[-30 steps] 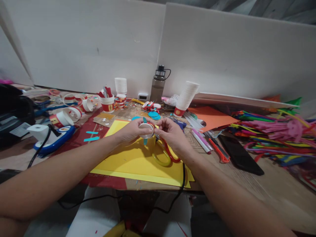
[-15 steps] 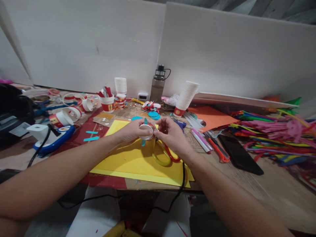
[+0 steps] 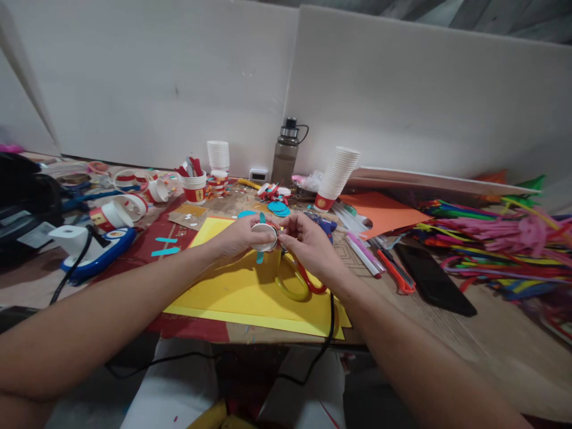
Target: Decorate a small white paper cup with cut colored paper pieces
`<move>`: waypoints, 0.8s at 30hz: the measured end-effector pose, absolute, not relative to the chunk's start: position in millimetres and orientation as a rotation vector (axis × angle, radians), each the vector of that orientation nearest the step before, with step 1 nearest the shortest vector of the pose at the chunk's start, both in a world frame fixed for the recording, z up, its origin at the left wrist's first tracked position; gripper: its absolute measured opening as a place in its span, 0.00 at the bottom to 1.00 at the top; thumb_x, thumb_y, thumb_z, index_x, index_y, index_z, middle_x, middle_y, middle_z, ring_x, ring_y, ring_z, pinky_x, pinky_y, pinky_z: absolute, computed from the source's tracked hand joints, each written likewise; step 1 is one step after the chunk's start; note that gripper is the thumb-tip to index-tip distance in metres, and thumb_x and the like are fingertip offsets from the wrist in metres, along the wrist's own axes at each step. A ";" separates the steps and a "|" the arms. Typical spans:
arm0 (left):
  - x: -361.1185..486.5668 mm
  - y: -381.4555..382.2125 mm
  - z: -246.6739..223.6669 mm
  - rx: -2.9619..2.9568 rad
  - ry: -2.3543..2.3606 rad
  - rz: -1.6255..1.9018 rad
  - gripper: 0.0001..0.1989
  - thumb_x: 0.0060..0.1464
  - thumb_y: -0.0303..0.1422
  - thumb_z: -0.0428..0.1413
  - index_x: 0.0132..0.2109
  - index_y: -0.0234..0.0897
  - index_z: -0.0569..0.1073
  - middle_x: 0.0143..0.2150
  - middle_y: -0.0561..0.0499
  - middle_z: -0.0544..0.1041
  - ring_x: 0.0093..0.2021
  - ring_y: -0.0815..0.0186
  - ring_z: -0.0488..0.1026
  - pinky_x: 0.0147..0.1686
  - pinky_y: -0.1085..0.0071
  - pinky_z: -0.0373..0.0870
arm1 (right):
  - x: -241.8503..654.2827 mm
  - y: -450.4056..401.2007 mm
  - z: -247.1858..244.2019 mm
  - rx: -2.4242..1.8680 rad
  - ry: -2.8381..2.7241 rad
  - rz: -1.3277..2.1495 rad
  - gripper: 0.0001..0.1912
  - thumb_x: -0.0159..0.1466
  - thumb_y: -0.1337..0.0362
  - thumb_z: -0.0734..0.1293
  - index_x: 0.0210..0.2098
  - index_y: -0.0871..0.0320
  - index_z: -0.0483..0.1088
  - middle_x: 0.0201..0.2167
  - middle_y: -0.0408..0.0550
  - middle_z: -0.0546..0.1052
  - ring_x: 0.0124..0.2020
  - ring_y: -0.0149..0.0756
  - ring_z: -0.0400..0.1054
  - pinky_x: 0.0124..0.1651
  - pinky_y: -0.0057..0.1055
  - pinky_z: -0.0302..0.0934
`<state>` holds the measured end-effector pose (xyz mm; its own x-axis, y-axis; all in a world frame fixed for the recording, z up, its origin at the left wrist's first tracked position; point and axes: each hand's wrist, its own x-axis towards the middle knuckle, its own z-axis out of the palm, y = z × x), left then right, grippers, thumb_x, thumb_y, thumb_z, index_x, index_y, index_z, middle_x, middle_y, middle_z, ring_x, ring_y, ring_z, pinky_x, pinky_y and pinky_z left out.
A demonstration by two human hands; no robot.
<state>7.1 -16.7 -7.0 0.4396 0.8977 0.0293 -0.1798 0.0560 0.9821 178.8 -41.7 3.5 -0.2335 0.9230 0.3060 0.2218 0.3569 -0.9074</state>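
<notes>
My left hand (image 3: 241, 240) is closed around a small round white paper-cup piece (image 3: 263, 236) with teal strips sticking out at its top and bottom. My right hand (image 3: 304, 241) meets it from the right, thumb and fingers pinched at the piece's edge; whether anything else sits in that pinch is hidden. Both hands are above yellow paper sheets (image 3: 223, 295). Scissors (image 3: 292, 283) with yellow and red handles lie on the sheets below my right hand. Just behind it rests a blue glue gun (image 3: 325, 225), partly covered. Teal paper discs (image 3: 279, 208) lie beyond my hands.
Two teal strips (image 3: 165, 251) lie to the left, near a blue-and-white power strip (image 3: 100, 250) and cut cups. Paper cup stacks (image 3: 338, 179) and a bottle (image 3: 286, 155) stand behind. Markers (image 3: 365, 255), an orange cutter (image 3: 397, 271), a phone (image 3: 435, 280) and pipe cleaners (image 3: 504, 238) are at right.
Both hands stay in nearly the same place on the cup piece. The right fingers shift slightly at its edge; the other things lie as before.
</notes>
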 end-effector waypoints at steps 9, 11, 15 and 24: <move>11.2 -17.9 -8.9 1.123 0.638 1.142 0.18 0.41 0.28 0.65 0.43 0.35 0.73 0.34 0.52 0.77 0.33 0.70 0.73 0.34 0.74 0.68 | 174.0 -51.6 5.9 -1.075 -1.779 0.654 0.06 0.60 0.67 0.65 0.39 0.56 0.67 0.37 0.45 0.72 0.34 0.32 0.65 0.35 0.30 0.62; 13.3 -18.5 -9.7 1.095 0.618 1.186 0.17 0.42 0.28 0.65 0.42 0.36 0.73 0.36 0.52 0.77 0.35 0.70 0.73 0.35 0.75 0.68 | 172.3 -54.0 6.6 -1.085 -1.792 0.545 0.08 0.60 0.68 0.67 0.40 0.56 0.68 0.39 0.46 0.73 0.34 0.32 0.66 0.36 0.31 0.63; 18.6 -20.4 -8.4 1.056 0.569 1.281 0.14 0.42 0.28 0.65 0.38 0.36 0.72 0.36 0.54 0.76 0.35 0.72 0.73 0.34 0.76 0.68 | 169.9 -55.3 5.9 -1.090 -1.774 0.429 0.09 0.60 0.67 0.68 0.41 0.56 0.69 0.41 0.48 0.73 0.34 0.32 0.68 0.35 0.31 0.64; 28.5 -26.5 -4.5 1.037 0.570 1.462 0.16 0.41 0.29 0.66 0.38 0.38 0.70 0.31 0.56 0.76 0.30 0.73 0.71 0.32 0.77 0.67 | 164.6 -53.0 5.4 -1.061 -1.711 0.358 0.07 0.60 0.65 0.68 0.38 0.57 0.70 0.40 0.48 0.73 0.33 0.32 0.69 0.33 0.31 0.66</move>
